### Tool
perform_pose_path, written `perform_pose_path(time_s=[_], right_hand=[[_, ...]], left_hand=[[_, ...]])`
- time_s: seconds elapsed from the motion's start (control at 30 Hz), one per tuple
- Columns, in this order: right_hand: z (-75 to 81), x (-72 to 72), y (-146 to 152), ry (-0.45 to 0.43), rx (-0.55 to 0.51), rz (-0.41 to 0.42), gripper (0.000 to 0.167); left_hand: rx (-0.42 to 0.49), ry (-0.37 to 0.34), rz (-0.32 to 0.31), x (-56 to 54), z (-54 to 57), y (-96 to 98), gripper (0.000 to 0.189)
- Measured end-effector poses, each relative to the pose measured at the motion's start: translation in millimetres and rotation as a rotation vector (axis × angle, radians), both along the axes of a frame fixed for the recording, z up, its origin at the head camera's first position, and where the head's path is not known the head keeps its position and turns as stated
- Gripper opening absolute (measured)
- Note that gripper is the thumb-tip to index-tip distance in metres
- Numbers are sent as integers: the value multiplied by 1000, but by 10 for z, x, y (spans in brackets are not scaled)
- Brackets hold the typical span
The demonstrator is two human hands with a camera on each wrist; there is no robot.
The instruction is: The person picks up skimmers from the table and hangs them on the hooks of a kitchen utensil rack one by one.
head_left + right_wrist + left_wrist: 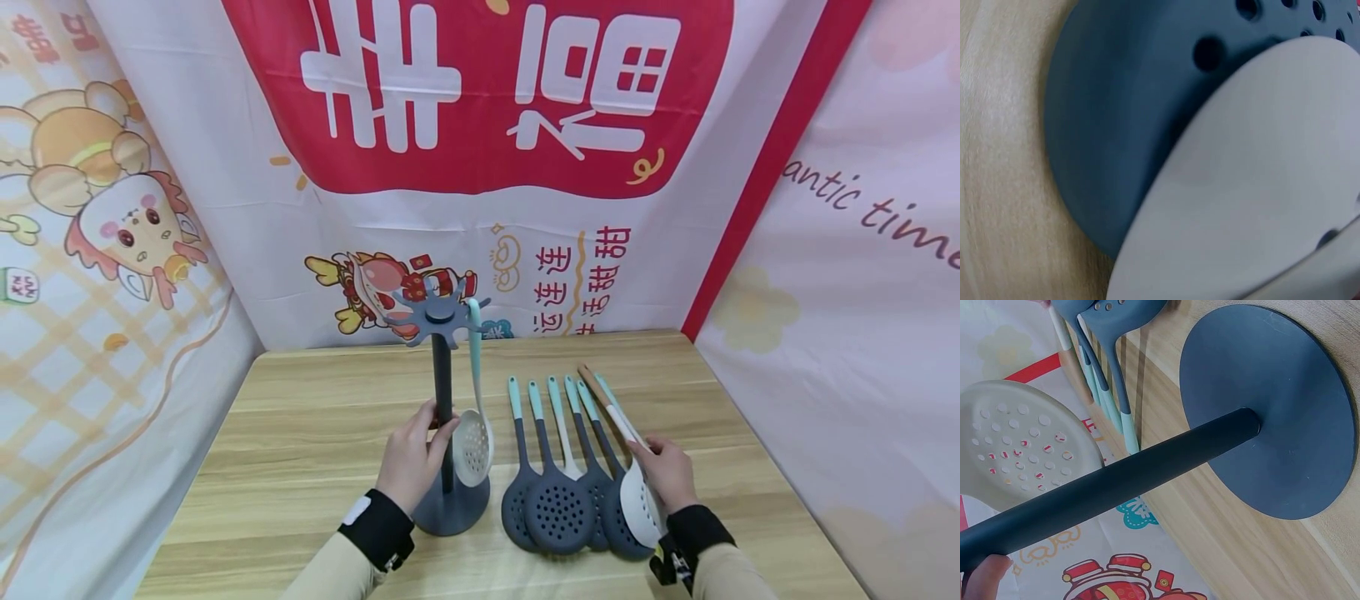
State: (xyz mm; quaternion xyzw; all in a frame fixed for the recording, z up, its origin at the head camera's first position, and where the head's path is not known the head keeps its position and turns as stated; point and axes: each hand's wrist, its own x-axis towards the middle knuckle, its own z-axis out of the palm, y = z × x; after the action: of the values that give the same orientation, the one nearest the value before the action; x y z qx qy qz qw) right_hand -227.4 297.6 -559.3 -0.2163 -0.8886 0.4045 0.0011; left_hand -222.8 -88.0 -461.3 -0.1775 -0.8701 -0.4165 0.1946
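My left hand [411,457] grips the dark pole [442,375] of an upright utensil stand with a round base [452,515] and hooked top [441,312]. From one hook hangs a white skimmer [472,450] with a mint handle. In the left wrist view only a fingertip [988,575] shows on the pole [1147,475]. At the right, my right hand [667,473] pinches a white slotted utensil [637,508] near its neck. In the right wrist view the white head [1260,162] lies over a dark perforated skimmer [1110,125]; the hand is out of that view.
Several dark-headed utensils with mint handles, among them a round skimmer [558,512], lie side by side between the hands. A wooden-tipped handle [592,383] crosses near the right end. The wooden table [315,450] meets a printed cloth backdrop [480,212] behind.
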Motion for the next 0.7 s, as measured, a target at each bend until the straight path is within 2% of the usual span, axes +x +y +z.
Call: perform_pose_path(time_s=[0.33, 0.7], right_hand=[[-7, 23, -10, 59, 12, -9, 50], [-34, -1, -43, 44, 10, -34, 48]], left_hand=[[-8, 3, 7, 1, -6, -3, 15], [-8, -1, 5, -3, -9, -4, 15]])
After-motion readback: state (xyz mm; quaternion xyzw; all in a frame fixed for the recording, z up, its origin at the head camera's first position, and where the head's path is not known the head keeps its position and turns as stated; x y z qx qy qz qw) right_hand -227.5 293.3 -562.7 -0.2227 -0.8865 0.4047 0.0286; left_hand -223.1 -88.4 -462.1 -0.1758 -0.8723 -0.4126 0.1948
